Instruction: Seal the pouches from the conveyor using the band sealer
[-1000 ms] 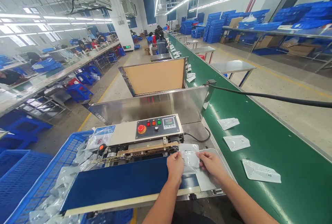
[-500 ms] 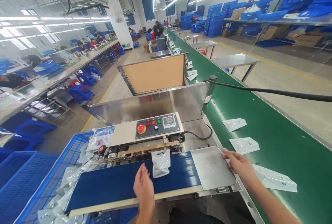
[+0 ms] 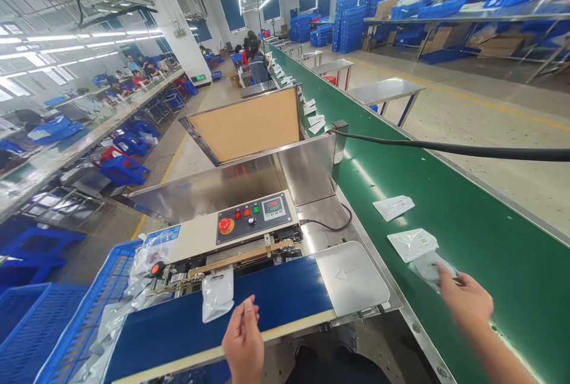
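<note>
1. White plastic: the held pouch (image 3: 425, 266) is blurring in the R hand (image 3: 465, 300), thumb & fingers pinching its R end, nr the green conveyor's (image 3: 467, 212) L edge; can't tell if it's touching the belt.
2. Next pouch (image 3: 410, 244) is lying just beyond, partly overlapped in view; far pouch (image 3: 393, 208) is lying past that, also nr the L edge. Both are showing dark print, too sm. to read.
3. L hand (image 3: 244, 339) is hovering by the blue belt's (image 3: 285, 289) front edge, fingers half-curled, grip loose & empty.
4. Belt pouch (image 3: 218, 298) is lying L of that hand, slotted top at the belt's back edge.
5. Metal plate (image 3: 354, 283), blue belt's R end, is bearing an arrow pointing approx. L.
6. Display (image 3: 273, 208) is glowing w/ red & green digits, illegible.
7. Clear packet (image 3: 154, 250) w/ blue/white label is sitting at the machine's (image 3: 196, 229) L end; text unreadable.
</note>
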